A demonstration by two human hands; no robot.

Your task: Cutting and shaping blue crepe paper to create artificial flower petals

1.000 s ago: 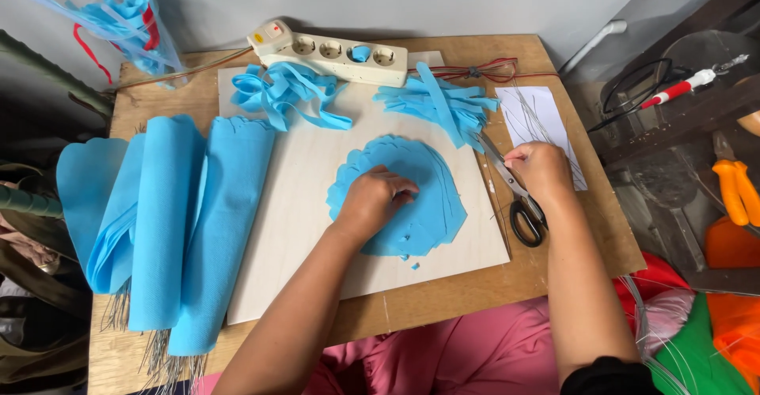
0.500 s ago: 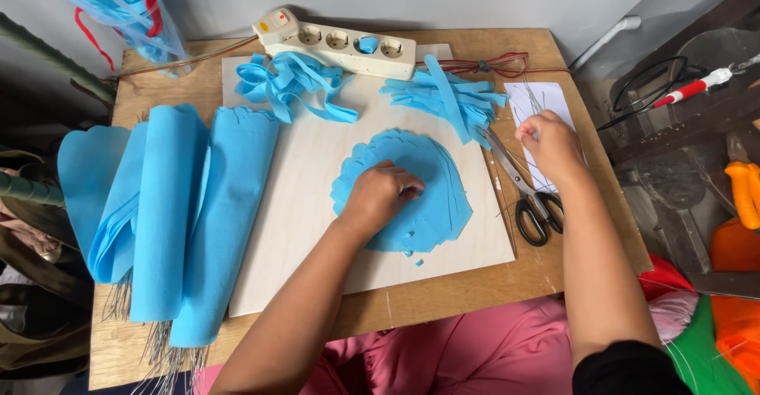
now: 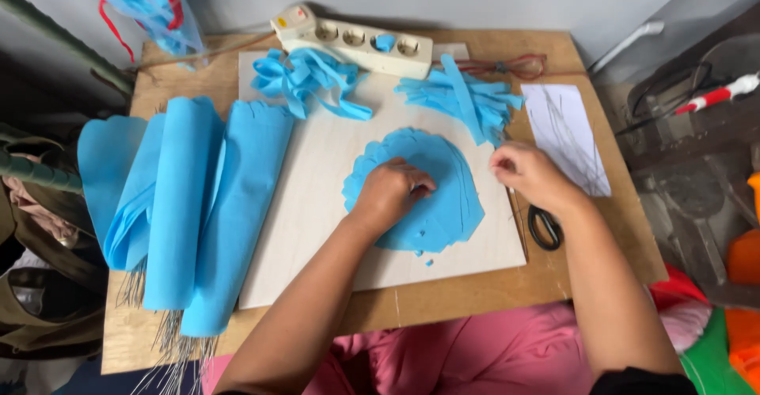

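I've got the left hand (image 3: 393, 191) pressed down on the round blue paper piece (image 3: 443, 197), fingers curled in, knuckles up, resting flat on its left half. That scalloped blue piece lies on the pale wooden board (image 3: 317, 205), right of the board's middle. The right hand (image 3: 526, 175) sits at the right edge of the blue piece, near the board's right rim, fingers drawn loosely together; I cannot tell whether they pinch anything. The two hands are apart, with blue paper showing between them.

Just near of the right wrist I see the black scissors (image 3: 545, 227) lying on the table (image 3: 602, 62), partly hidden by the forearm. Farther right lies a white sheet with pencil lines (image 3: 571, 130). On the far side of the board, a bundle of fringed blue strips (image 3: 463, 98) sits just beyond the round piece, and a tangle of blue ribbon strips (image 3: 309, 78) lies to its left. A cream power strip (image 3: 352, 40) rests along the far edge. On the left, rolled blue sheets (image 3: 190, 205) overlap the board's left side.
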